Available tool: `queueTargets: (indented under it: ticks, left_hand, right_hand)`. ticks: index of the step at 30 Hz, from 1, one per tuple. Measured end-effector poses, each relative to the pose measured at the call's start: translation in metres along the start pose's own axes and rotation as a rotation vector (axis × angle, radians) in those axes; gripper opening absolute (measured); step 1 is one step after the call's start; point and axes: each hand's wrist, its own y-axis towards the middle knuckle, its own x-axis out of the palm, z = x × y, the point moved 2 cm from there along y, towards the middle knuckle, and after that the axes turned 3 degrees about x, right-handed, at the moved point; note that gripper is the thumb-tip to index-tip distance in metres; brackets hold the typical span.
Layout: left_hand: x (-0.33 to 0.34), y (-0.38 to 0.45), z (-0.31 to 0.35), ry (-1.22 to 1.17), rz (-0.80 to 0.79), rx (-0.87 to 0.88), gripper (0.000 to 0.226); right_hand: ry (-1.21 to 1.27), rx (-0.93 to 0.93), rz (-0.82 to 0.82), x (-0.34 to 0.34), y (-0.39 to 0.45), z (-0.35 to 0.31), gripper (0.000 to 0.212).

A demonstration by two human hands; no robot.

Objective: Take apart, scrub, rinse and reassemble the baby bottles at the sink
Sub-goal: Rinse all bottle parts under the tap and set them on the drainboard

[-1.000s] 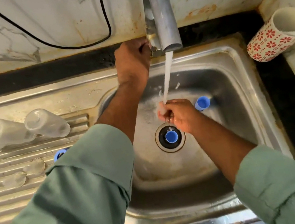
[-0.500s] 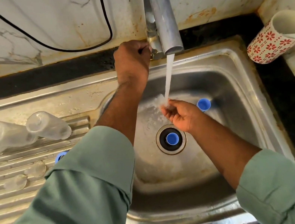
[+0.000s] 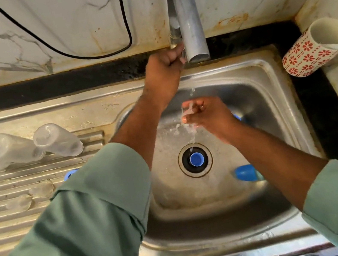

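Left hand (image 3: pixel 162 72) grips the tap handle, right hand (image 3: pixel 203 112) pinches a clear teat (image 3: pixel 188 111) over the sink (image 3: pixel 267 78), bottles (image 3: pixel 31 145) on the drainboard; wet, the teat could slip toward the drain (image 3: pixel 195 159).

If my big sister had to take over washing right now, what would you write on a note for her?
Left hand grips the tap handle; the tap only drips. Right hand holds a small clear part, probably a teat, under the spout. Clear bottles lie on the drainboard, taken apart. Blue ring sits on the drain, another blue piece lies in the basin. Left: rinse the blue parts, reassemble.
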Motion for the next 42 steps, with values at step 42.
queueTargets:
  ticks: [42]
  left_hand:
    - [-0.33, -0.266, -0.155, 0.791, 0.165, -0.114, 0.038]
  right_hand:
    - [-0.841, -0.601, -0.158, 0.287, -0.146, -0.118, 0.029]
